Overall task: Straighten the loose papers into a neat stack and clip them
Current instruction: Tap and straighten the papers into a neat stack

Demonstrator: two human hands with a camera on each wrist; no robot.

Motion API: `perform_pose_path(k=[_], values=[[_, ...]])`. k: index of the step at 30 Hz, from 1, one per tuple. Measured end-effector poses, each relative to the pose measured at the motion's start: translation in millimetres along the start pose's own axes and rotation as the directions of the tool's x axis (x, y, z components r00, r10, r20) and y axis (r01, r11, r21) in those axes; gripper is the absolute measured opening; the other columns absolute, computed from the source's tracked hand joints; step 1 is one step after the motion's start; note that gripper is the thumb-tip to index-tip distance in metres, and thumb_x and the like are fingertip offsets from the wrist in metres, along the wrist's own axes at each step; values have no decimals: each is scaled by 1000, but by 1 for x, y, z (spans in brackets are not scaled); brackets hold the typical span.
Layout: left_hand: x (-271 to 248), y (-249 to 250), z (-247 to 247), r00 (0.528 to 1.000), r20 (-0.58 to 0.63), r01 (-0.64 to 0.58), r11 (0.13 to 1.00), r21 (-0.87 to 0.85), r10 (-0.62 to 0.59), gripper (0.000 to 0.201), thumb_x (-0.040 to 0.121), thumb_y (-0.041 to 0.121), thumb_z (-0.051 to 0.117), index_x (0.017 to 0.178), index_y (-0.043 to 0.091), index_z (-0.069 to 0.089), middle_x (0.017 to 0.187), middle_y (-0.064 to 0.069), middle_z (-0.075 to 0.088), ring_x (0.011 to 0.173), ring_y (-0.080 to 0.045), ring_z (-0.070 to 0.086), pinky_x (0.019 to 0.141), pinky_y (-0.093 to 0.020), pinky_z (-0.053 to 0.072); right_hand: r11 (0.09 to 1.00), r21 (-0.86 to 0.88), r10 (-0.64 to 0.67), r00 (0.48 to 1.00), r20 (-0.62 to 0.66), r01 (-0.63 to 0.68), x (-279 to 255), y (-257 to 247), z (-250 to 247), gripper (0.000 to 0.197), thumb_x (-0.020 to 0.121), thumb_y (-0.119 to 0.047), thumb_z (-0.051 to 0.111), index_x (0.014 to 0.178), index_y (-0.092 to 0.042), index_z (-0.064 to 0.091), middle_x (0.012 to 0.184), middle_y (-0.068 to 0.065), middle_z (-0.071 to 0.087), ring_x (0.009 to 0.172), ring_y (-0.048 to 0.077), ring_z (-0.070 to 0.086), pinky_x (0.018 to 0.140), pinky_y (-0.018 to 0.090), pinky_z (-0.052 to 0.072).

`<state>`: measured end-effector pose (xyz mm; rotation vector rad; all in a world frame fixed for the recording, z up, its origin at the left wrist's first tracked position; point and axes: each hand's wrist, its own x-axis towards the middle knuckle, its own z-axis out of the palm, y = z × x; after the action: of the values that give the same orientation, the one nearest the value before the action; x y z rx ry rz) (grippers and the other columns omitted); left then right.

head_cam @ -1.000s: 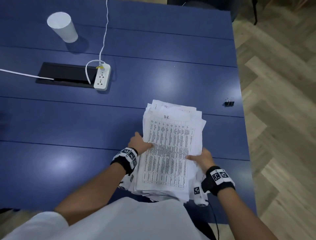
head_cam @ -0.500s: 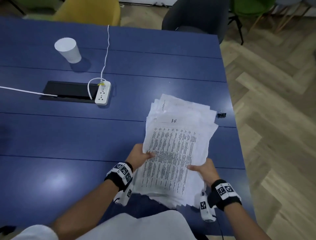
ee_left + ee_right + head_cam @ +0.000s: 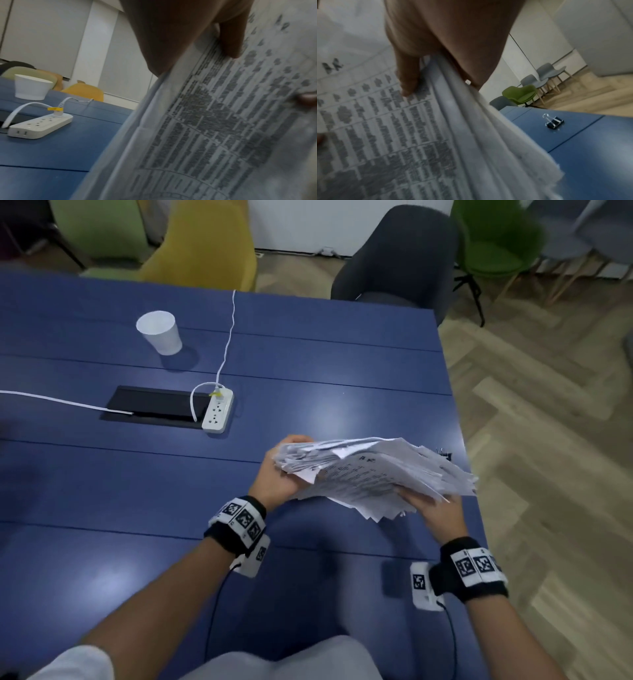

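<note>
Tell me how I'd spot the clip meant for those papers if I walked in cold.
Start at the blue table and go to its right edge, just beyond the paper stack that both hands hold up. The binder clip lies there alone on the tabletop: small and black with clear wire handles, the only dark object on that side.

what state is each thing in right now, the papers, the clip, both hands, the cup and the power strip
loose white printed papers: lifted off the blue table, edges uneven, unclipped
small black binder clip: lying on the table, touching no papers
left hand: grips the papers' left side
right hand: grips the papers' right side
white paper cup: upright
white power strip: one cable plugged in
</note>
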<state>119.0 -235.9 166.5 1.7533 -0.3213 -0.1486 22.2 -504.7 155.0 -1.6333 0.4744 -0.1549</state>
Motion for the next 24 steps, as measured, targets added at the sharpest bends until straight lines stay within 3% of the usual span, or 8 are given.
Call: perform_pose_path(k=[4,8,11,13,15,17,19,24], values=[[11,5,6,995,49,87,995,-51,-85,47,69,-10,78,109,4,58,98,4,64,86,10,63,76,-8,48,998,-1,55,995,77,-55,9,-3,14,35,79,2,74,112,0,64,92,-19,71,78,-13,64,77,8,51],[17,8,25,975,-176,118,986,-120,-138,30,75,1,78,78,30,70,82,-5,68,77,-15,63,71,-35,55,996,63,-62,995,-78,67,12,-15,40,35,84,-4,71,117,1,63,110,7,70,98,12,67,94,29,52],[14,12,26,960,-259,51,979,-200,-103,32,71,3,81,75,34,72,77,12,71,74,-9,65,69,-27,56,989,22,-146,986,-78,148,8,-20,40,29,84,1,70,113,-1,64,97,-9,72,90,3,68,82,17,52],[8,7,22,968,-220,68,974,-216,-116,35,69,1,82,91,25,72,88,12,74,84,-5,69,77,-25,58,976,192,-101,994,-30,105,7,-18,34,37,78,8,72,108,-13,64,69,-18,70,67,-5,66,69,19,49],[4,-2,16,986,-111,102,981,-164,-121,44,66,5,85,106,10,68,108,-3,71,102,-14,67,90,-38,56,993,114,17,982,189,-39,7,-22,28,65,76,10,62,127,-28,51,58,-5,67,54,8,66,56,21,52],[6,-8,8,995,-6,100,990,-98,-101,50,65,9,86,111,14,66,116,-9,66,111,-20,62,97,-40,51,995,100,-27,996,82,18,13,-11,19,44,81,-10,71,110,-42,62,83,8,73,81,19,71,79,25,55],[8,-7,4,993,56,110,988,-108,-104,49,67,7,85,111,17,66,117,-8,66,110,-17,63,95,-30,51,981,52,-184,981,-52,187,13,-6,20,37,72,-5,78,94,-33,69,101,-8,74,100,9,67,95,21,50],[25,-2,-2,990,107,92,995,-39,-88,44,72,-3,78,110,12,61,108,0,66,95,6,62,85,-11,47,985,81,-156,987,33,153,17,-33,19,42,72,7,76,101,-22,65,93,-17,74,93,3,69,86,21,53]])
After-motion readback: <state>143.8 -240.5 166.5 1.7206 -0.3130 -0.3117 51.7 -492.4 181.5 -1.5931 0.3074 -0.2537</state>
